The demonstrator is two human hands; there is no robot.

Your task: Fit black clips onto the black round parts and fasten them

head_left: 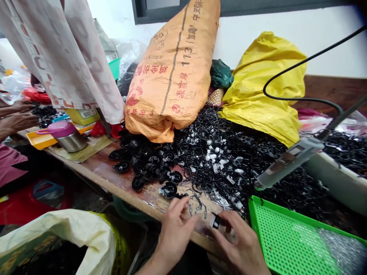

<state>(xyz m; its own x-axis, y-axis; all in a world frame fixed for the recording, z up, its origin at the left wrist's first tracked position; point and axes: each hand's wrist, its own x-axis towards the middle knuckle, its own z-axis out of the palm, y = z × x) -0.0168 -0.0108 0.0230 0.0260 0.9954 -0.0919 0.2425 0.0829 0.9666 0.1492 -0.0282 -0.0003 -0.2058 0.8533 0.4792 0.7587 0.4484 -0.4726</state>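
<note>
My right hand (242, 240) pinches a small black-and-white plastic part (215, 220) between thumb and fingers, just over the front edge of the bench. To its left is my left hand (175, 231), its thumb and forefinger apart with nothing visible between them. Small dark strip-like pieces (197, 202) lie on the wood just beyond both hands. Several round black parts (168, 189) are heaped beyond my left hand. A big pile of black pieces mixed with white ones (212, 152) spreads behind them.
A green perforated tray (286, 233) holding small shiny pieces sits at right. Above it hangs a cabled electric screwdriver (289, 162). An orange sack (174, 76) and yellow bag (263, 84) stand behind. An open sack (97, 233) is lower left. A co-worker's hands (18, 118) are far left.
</note>
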